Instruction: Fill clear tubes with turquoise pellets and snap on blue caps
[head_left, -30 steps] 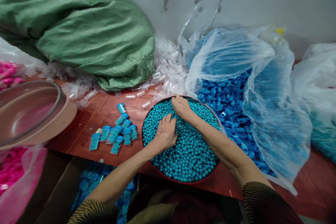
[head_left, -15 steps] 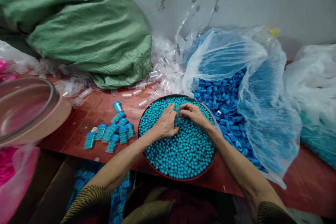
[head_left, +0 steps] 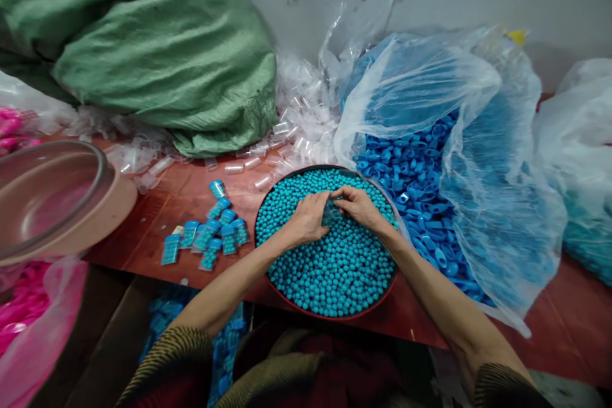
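Observation:
Over a round tub (head_left: 329,317) full of turquoise beads (head_left: 329,274), my two hands meet at a small clear plastic container (head_left: 329,214). My left hand (head_left: 308,218) is closed around its left side, low against the beads. The fingers of my right hand (head_left: 359,206) are bent and pinched together at the container's upper right. Whether those fingertips grip the container or a bead is too small to tell. Left of the tub lie several bead-filled clear containers (head_left: 228,238) with blue tops.
Blue plastic caps (head_left: 425,217) spill from a clear bag (head_left: 507,204) on the right. Empty clear tubes (head_left: 306,140) are heaped behind the tub, by a green sack (head_left: 167,44). At left stand stacked basins (head_left: 115,204) on the red table (head_left: 143,229). Below are pink pieces (head_left: 23,299).
The view has shifted slightly, so most things sit a little further right. My left thumb has drawn in toward the container, and both hands stay together over the beads.

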### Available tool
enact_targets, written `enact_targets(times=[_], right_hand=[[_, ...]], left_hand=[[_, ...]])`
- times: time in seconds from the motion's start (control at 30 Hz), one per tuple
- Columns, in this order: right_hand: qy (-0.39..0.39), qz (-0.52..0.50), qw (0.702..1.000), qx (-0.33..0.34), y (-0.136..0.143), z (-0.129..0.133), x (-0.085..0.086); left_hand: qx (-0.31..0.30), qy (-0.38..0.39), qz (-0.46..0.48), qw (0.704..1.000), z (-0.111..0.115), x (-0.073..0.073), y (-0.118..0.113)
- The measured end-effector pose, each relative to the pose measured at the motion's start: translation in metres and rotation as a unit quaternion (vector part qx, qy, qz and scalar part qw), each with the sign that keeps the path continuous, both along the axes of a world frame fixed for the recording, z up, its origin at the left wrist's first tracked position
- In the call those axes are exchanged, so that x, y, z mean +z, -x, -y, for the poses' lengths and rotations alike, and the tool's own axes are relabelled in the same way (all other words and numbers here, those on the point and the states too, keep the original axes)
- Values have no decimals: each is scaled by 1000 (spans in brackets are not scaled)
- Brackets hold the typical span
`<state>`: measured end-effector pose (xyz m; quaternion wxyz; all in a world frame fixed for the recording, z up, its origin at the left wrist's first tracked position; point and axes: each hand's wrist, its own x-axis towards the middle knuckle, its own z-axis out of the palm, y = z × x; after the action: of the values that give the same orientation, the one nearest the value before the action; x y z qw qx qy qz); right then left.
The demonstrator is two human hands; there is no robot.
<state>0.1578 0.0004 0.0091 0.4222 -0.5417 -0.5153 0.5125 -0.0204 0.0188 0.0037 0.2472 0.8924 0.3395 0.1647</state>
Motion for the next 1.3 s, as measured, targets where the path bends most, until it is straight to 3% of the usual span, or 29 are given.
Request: enact_targets(times=[0.13, 0.23, 0.43, 0.63, 0.77, 0.9, 1.03, 1.1, 1.17, 1.3], right_hand=[[-26, 31, 998, 40, -2, 1, 1], [-94, 112, 987, 61, -3, 0, 0], [-181, 330, 926, 30, -1, 10, -3], [-95, 474, 874, 49, -15, 25, 14], [-69, 576, 809, 100, -20, 27, 29], [-94, 596, 786, 134, -2, 11, 43], [-50, 610, 769, 183, 15, -15, 45], [-49, 607, 770, 190, 15, -22, 43], [-72, 585, 790, 169, 9, -23, 39], [-134, 448, 882, 63, -2, -9, 37]], left_hand=[[-25, -7, 43, 999, 3, -4, 0], [-26, -41, 59, 997, 5, -8, 1], [-11, -92, -21, 995, 14, -5, -1], [15, -104, -36, 994, 27, -1, 1], [16, -69, -67, 995, 27, 5, 3], [21, -2, -70, 997, 18, 11, 4], [-2, 72, 28, 997, 12, 11, 10], [-12, 100, 83, 991, 13, 9, 16], [-14, 123, 117, 985, 15, 8, 21], [1, 102, 124, 987, 18, 6, 26]])
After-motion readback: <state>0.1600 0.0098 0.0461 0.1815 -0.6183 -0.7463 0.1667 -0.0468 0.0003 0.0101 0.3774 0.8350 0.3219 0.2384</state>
